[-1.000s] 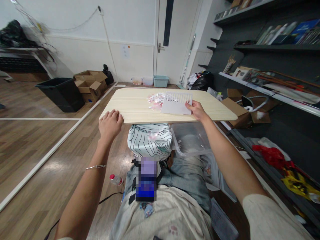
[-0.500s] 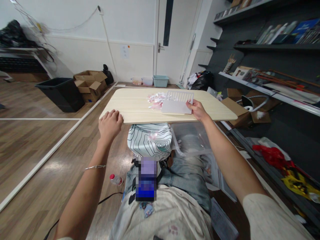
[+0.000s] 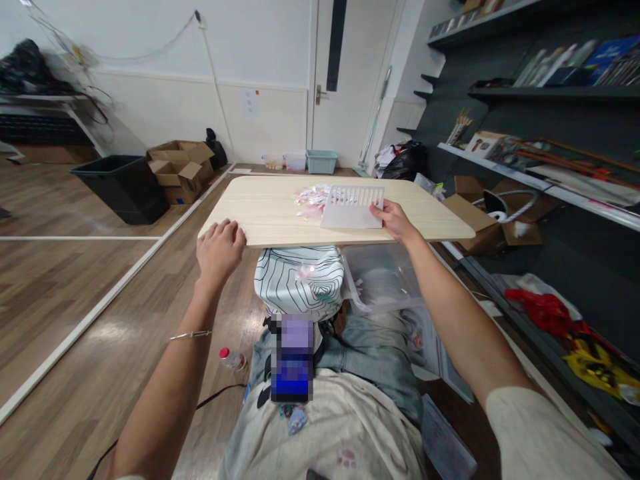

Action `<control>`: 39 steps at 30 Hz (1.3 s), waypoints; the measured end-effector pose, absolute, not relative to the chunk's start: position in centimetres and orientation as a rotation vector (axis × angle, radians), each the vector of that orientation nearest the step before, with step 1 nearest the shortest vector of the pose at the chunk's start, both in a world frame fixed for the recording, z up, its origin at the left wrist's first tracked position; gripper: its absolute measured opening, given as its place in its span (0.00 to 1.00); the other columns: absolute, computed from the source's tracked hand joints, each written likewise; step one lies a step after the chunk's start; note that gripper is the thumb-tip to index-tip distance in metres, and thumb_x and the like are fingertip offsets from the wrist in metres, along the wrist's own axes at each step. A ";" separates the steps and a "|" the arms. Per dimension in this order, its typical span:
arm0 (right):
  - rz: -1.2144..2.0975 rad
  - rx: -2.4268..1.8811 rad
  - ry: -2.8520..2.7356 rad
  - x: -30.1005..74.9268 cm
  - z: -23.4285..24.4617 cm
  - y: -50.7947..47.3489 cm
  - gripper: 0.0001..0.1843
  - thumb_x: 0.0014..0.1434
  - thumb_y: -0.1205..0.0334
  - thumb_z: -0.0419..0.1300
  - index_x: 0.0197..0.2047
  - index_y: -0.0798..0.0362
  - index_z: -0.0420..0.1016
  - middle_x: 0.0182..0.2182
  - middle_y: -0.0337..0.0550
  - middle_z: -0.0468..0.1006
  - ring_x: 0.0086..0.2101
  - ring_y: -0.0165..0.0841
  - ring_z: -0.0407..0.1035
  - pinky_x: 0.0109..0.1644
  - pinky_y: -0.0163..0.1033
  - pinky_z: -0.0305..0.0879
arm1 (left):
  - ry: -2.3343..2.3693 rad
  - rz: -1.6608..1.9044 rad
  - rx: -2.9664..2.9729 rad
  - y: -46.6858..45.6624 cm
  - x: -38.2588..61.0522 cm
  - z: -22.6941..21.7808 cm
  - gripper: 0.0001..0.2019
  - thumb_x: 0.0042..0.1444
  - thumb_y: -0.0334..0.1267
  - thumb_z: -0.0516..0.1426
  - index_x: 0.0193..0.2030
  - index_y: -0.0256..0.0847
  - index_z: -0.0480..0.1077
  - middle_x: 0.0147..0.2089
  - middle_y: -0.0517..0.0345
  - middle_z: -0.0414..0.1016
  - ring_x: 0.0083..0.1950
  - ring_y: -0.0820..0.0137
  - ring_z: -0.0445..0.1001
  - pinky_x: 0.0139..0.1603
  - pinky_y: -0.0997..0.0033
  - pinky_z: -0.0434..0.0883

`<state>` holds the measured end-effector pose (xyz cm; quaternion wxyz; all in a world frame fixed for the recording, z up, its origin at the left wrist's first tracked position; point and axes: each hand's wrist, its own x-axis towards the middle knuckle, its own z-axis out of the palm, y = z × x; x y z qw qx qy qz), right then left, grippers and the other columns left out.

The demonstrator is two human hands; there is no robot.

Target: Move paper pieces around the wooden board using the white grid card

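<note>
My right hand point(image 3: 395, 219) pinches the right side of a flat white plastic panel point(image 3: 351, 215) with a row of slots along its top. The panel stands tilted on the pale wooden tabletop point(image 3: 265, 207), its lower edge near the front. Just left of it lies a pile of small white and pink pieces point(image 3: 311, 199), partly hidden behind the panel and too small to name. My left hand point(image 3: 221, 245) is closed over the front left corner of the tabletop, fingers bent on top; its thumb is mostly hidden.
Below the table are a patterned cloth-covered seat point(image 3: 297, 293) and a clear plastic bin point(image 3: 383, 303). A bottle with a red cap point(image 3: 233, 359) is on the floor at left. Dark shelves point(image 3: 530, 93) line the right side; a black bin point(image 3: 123, 193) stands far left.
The slotted panel has shifted slightly left and its top edge has tipped down a little, with my right hand following. My left hand stays in place.
</note>
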<state>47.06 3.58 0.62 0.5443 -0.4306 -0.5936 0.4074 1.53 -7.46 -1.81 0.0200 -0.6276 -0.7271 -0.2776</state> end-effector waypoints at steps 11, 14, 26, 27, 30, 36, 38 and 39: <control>0.966 -1.025 -1.426 47.0 0.7 3.5 0.34 0.37 0.34 0.87 0.37 0.46 0.83 0.35 0.40 0.88 0.41 0.43 0.81 0.51 0.48 0.80 | -2.224 -0.886 -1.926 -8.3 1.7 -2.3 0.31 0.78 0.47 0.44 0.76 0.41 0.76 0.81 0.44 0.73 0.84 0.48 0.65 0.84 0.46 0.58; 0.967 -1.011 -1.425 47.1 0.7 3.6 0.35 0.35 0.33 0.87 0.37 0.46 0.84 0.36 0.40 0.89 0.41 0.43 0.82 0.53 0.49 0.81 | -2.229 -0.888 -1.928 -8.3 1.7 -2.2 0.31 0.78 0.47 0.45 0.77 0.41 0.76 0.82 0.44 0.73 0.85 0.48 0.64 0.84 0.45 0.58; 0.947 -1.015 -1.373 47.3 0.4 3.9 0.31 0.41 0.36 0.86 0.40 0.46 0.84 0.37 0.42 0.89 0.46 0.46 0.84 0.54 0.49 0.82 | -2.244 -0.809 -2.017 -8.3 0.8 -2.1 0.32 0.79 0.49 0.44 0.80 0.41 0.72 0.84 0.45 0.69 0.86 0.46 0.62 0.85 0.42 0.58; 0.947 -1.012 -1.381 47.3 0.4 4.0 0.33 0.40 0.35 0.86 0.40 0.46 0.84 0.37 0.41 0.89 0.45 0.46 0.83 0.53 0.48 0.82 | -2.239 -0.808 -2.017 -8.3 0.8 -2.1 0.32 0.79 0.49 0.44 0.80 0.40 0.72 0.84 0.44 0.69 0.86 0.45 0.62 0.85 0.41 0.58; 0.960 -0.986 -1.409 47.5 0.2 4.3 0.37 0.35 0.31 0.87 0.39 0.46 0.85 0.36 0.40 0.89 0.42 0.43 0.82 0.52 0.47 0.81 | -2.228 -0.807 -2.022 -8.3 0.8 -2.2 0.32 0.79 0.49 0.44 0.80 0.40 0.73 0.84 0.43 0.69 0.86 0.44 0.63 0.85 0.38 0.58; 0.979 -0.956 -1.434 47.7 0.0 4.6 0.38 0.33 0.29 0.87 0.38 0.46 0.86 0.35 0.40 0.89 0.40 0.42 0.81 0.52 0.47 0.80 | -2.203 -0.809 -2.033 -8.3 0.6 -2.4 0.33 0.79 0.50 0.43 0.80 0.38 0.72 0.84 0.42 0.69 0.86 0.44 0.63 0.84 0.37 0.59; 0.986 -0.962 -1.445 47.7 0.0 4.5 0.38 0.33 0.28 0.87 0.38 0.46 0.86 0.34 0.39 0.88 0.39 0.41 0.81 0.50 0.47 0.80 | -2.199 -0.810 -2.032 -8.2 0.5 -2.6 0.34 0.79 0.50 0.43 0.80 0.37 0.72 0.84 0.42 0.69 0.86 0.43 0.63 0.84 0.37 0.59; 0.989 -0.965 -1.450 47.7 0.0 4.5 0.38 0.33 0.28 0.87 0.38 0.46 0.86 0.34 0.39 0.88 0.38 0.41 0.80 0.50 0.47 0.80 | -2.199 -0.811 -2.030 -8.2 0.5 -2.6 0.33 0.79 0.50 0.43 0.80 0.37 0.72 0.84 0.42 0.69 0.86 0.44 0.63 0.84 0.37 0.59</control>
